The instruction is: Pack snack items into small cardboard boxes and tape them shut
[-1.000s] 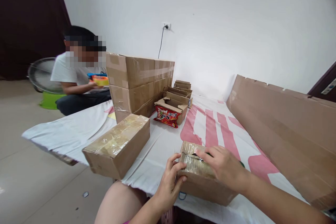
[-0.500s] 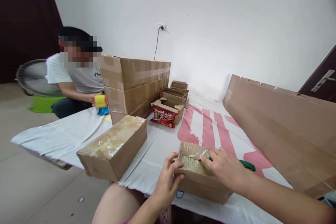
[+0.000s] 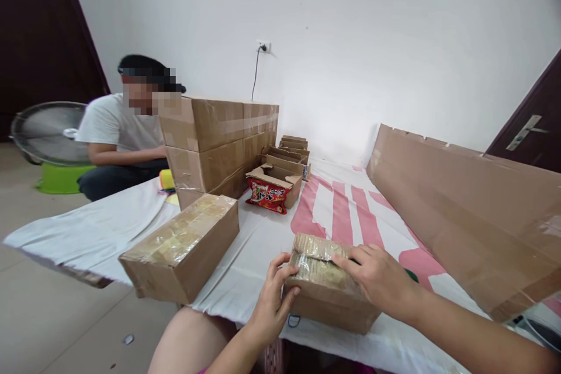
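Observation:
A small taped cardboard box [image 3: 331, 307] lies in front of me on the cloth-covered table. My left hand [image 3: 276, 298] grips its left end, fingers on the top edge and thumb against the near side. Closed around green-handled scissors [image 3: 411, 276], my right hand [image 3: 377, 274] rests over the box top at the middle seam. Only bits of the green handle show; the blades are hidden at the seam, where the tape and flaps are parted at the left. To the left lies a longer taped box [image 3: 179, 245].
Stacked cartons [image 3: 219, 140] stand at the back left, beside open boxes [image 3: 287, 158] and a red noodle packet [image 3: 267, 196]. A large cardboard sheet [image 3: 460, 216] leans along the right. A co-worker [image 3: 123, 128] crouches at the left near a yellow tape roll [image 3: 166, 178].
The scissors' metal part, visible before over the seam, has gone out of sight, and the seam gapes more. The co-worker's hand has left the tape roll and slipped behind the cartons. My view shifted slightly.

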Tool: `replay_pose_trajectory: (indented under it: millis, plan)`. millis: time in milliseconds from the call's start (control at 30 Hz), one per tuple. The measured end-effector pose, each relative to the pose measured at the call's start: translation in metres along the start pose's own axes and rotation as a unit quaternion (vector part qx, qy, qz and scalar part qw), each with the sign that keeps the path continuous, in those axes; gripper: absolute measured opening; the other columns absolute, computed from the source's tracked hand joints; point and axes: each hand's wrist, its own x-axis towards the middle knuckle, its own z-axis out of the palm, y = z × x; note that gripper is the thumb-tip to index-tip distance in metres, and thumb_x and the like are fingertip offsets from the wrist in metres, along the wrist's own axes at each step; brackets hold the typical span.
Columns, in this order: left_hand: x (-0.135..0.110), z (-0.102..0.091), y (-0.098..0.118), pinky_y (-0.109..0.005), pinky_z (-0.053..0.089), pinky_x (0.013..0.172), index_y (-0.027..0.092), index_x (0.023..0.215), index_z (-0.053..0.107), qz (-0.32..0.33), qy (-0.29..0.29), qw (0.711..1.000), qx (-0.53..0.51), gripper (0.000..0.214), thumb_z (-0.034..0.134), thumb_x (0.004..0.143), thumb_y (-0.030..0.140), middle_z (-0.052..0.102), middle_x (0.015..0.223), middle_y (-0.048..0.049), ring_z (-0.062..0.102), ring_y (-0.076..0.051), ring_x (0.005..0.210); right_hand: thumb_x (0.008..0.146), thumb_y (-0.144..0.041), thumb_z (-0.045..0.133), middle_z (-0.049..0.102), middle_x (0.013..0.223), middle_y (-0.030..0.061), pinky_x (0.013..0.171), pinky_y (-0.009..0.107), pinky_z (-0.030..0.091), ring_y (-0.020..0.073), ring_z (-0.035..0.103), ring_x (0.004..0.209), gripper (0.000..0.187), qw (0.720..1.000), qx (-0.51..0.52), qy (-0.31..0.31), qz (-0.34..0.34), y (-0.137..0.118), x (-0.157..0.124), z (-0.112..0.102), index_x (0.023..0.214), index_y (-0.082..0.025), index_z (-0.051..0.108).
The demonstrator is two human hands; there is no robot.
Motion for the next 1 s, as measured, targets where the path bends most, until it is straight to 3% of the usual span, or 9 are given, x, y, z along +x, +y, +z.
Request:
replay_pose_trajectory:
  millis: [200, 400, 567, 667, 733, 800, 867, 1000]
  plan:
    - [0.002, -0.002, 0.002, -0.043, 0.042, 0.103, 0.025, 0.115, 0.052, -0.002, -0.010, 1.000, 0.027, 0.023, 0.047, 0.092, 0.024, 0.041, 0.133, -0.0113, 0.044, -0.025, 0.128, 0.082, -0.007, 0.055, 0.066, 0.086, 0.0069, 0.067, 0.032, 0.038, 0.0203, 0.060, 0.076, 0.040, 0.996, -0.054, -0.068, 0.010, -0.015, 0.016, 0.012, 0.119, -0.021, 0.059]
    - [0.003, -0.003, 0.005, -0.044, 0.043, 0.102, 0.024, 0.113, 0.052, 0.004, -0.008, 0.999, 0.037, 0.021, 0.047, 0.092, 0.023, 0.041, 0.131, -0.0120, 0.045, -0.025, 0.126, 0.080, -0.008, 0.058, 0.067, 0.077, 0.0082, 0.063, 0.032, 0.038, 0.0218, 0.061, 0.071, 0.022, 0.981, -0.085, -0.171, 0.025, -0.001, 0.001, 0.009, 0.096, -0.018, 0.068]
    - [0.004, -0.003, 0.006, -0.045, 0.044, 0.101, 0.023, 0.112, 0.053, 0.000, -0.006, 1.000, 0.029, 0.022, 0.048, 0.091, 0.023, 0.043, 0.131, -0.0126, 0.046, -0.026, 0.126, 0.080, -0.001, 0.047, 0.066, 0.079, 0.0014, 0.062, 0.029, 0.039, 0.0165, 0.062, 0.066, 0.044, 0.990, -0.012, -0.123, 0.064, 0.019, -0.027, -0.007, 0.109, -0.027, 0.065]
    - [0.004, -0.003, 0.007, -0.046, 0.044, 0.102, 0.023, 0.112, 0.054, 0.002, 0.003, 1.000, 0.021, 0.021, 0.048, 0.091, 0.023, 0.044, 0.130, -0.0127, 0.046, -0.026, 0.125, 0.089, -0.010, 0.040, 0.068, 0.088, 0.0022, 0.067, 0.030, 0.046, 0.0176, 0.064, 0.075, 0.042, 0.988, 0.066, -0.043, 0.131, 0.032, -0.047, -0.009, 0.121, -0.029, 0.059]
    - [0.002, -0.001, 0.007, -0.046, 0.043, 0.103, 0.024, 0.112, 0.055, 0.000, 0.001, 1.000, 0.013, 0.022, 0.048, 0.091, 0.023, 0.045, 0.130, -0.0126, 0.046, -0.026, 0.126, 0.094, -0.020, 0.036, 0.068, 0.097, 0.0042, 0.070, 0.032, 0.050, 0.0186, 0.065, 0.082, 0.040, 0.973, 0.106, 0.021, 0.203, 0.042, -0.063, 0.004, 0.129, -0.028, 0.052]
    - [0.000, 0.001, 0.005, -0.047, 0.040, 0.105, 0.025, 0.118, 0.054, -0.002, 0.003, 1.000, 0.002, 0.027, 0.047, 0.092, 0.023, 0.044, 0.134, -0.0124, 0.043, -0.026, 0.129, 0.095, -0.026, 0.034, 0.068, 0.101, 0.0053, 0.069, 0.033, 0.052, 0.0193, 0.066, 0.082, 0.040, 0.949, 0.128, 0.045, 0.284, 0.050, -0.080, 0.028, 0.132, -0.027, 0.049]
    - [-0.004, 0.004, 0.002, -0.048, 0.038, 0.106, 0.027, 0.130, 0.047, -0.003, 0.014, 1.000, -0.021, 0.038, 0.049, 0.092, 0.026, 0.041, 0.139, -0.0122, 0.040, -0.027, 0.132, 0.093, -0.027, 0.035, 0.069, 0.103, 0.0064, 0.068, 0.034, 0.053, 0.0211, 0.068, 0.083, 0.040, 0.929, 0.151, 0.021, 0.337, 0.052, -0.095, 0.057, 0.130, -0.025, 0.051]
    - [-0.009, 0.010, -0.013, -0.045, 0.042, 0.101, 0.028, 0.142, 0.028, -0.052, 0.073, 0.988, -0.125, 0.051, 0.045, 0.094, 0.035, 0.046, 0.138, -0.0124, 0.047, -0.024, 0.126, 0.088, -0.021, 0.035, 0.070, 0.103, 0.0076, 0.071, 0.036, 0.054, 0.0241, 0.068, 0.089, 0.039, 0.920, 0.208, -0.052, 0.327, 0.039, -0.115, 0.102, 0.120, -0.024, 0.059]
